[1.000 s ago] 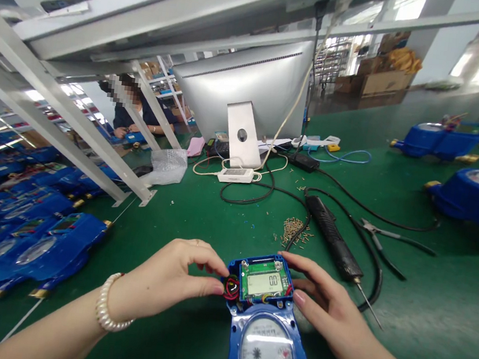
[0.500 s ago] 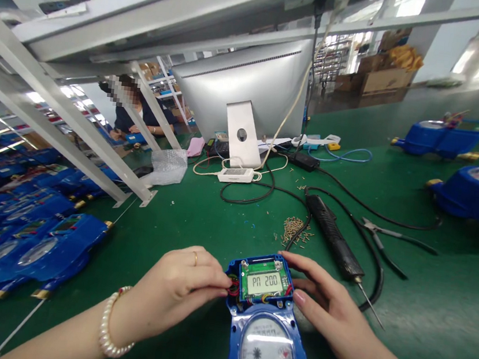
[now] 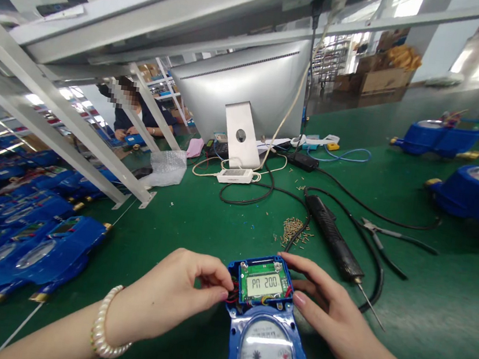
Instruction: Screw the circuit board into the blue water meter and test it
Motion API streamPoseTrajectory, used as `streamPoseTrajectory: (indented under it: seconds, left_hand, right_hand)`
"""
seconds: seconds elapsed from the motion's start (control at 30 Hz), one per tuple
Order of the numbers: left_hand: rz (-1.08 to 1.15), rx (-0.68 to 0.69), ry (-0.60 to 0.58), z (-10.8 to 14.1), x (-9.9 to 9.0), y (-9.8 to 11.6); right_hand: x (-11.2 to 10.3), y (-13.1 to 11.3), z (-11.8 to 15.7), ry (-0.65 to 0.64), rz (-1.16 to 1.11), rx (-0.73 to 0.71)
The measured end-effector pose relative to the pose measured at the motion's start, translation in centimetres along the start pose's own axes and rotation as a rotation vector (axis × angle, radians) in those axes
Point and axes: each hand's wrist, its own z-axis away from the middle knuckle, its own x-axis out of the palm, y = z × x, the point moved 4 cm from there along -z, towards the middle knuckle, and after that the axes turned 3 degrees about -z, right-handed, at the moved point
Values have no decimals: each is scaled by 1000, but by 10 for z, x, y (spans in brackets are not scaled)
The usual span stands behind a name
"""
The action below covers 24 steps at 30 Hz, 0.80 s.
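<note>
Tucking wires [image 3: 233, 291] into meter [image 3: 267, 328] near desk [image 3: 199, 221] front edge: left hand [image 3: 172, 296] pinching them, right hand [image 3: 328, 312] open, bracing. Probably seating next.

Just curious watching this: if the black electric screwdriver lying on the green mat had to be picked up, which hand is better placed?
Probably the right hand. The screwdriver lies just beyond it on the same side, while the left hand is pinching the red wires at the blue meter.

The water meter's [image 3: 268, 323] small screen [image 3: 264, 285] reads "PA 200" (dark digits).
</note>
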Motion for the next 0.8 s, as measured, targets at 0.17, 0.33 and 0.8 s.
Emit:
streamPoseTrajectory:
  seconds: [0.17,0.33,0.8]
  left_hand:
    - [-366,169,87,1,1,9]
    - [-557,152,32,-8,0,17]
    - [-531,264,-188,-21,-6,33]
  right_hand:
    - [1,0,-1,3,7,-12]
    - [1,1,0,8,2,-2]
    - [2,-6,-3,12,55,-71]
